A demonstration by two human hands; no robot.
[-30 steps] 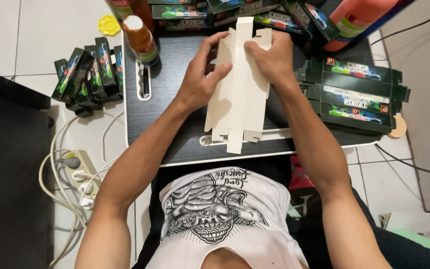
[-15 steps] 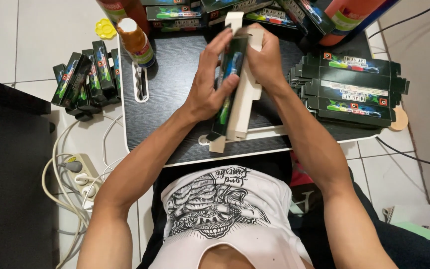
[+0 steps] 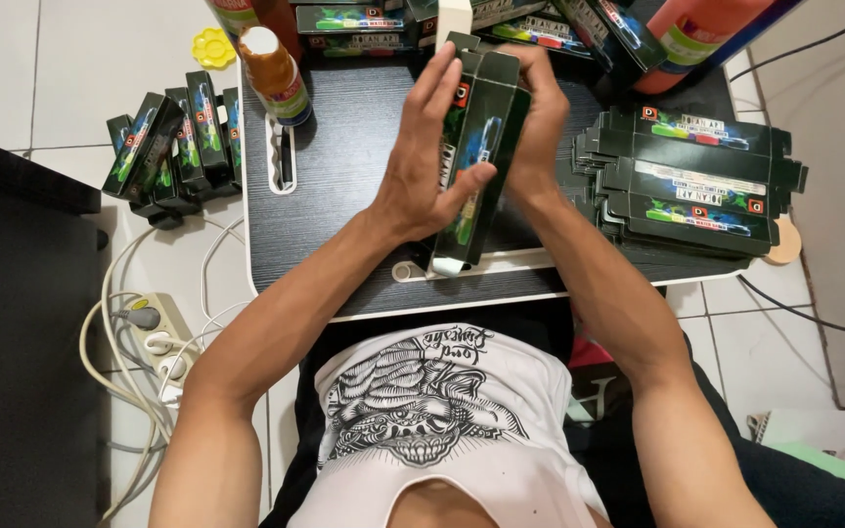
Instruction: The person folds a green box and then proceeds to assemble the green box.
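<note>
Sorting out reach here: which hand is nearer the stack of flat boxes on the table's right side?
Right. The right hand grips the box just beside the stack; the left hand is on the box's far side.

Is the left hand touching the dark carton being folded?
Touching. The head view shows the left hand with its thumb and fingers pressed against the dark carton.

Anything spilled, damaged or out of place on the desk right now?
Nothing spilled or damaged. Both hands, left hand and right hand, hold a black carton. Only oddity: folded cartons are piled on the floor beside the desk.
</note>
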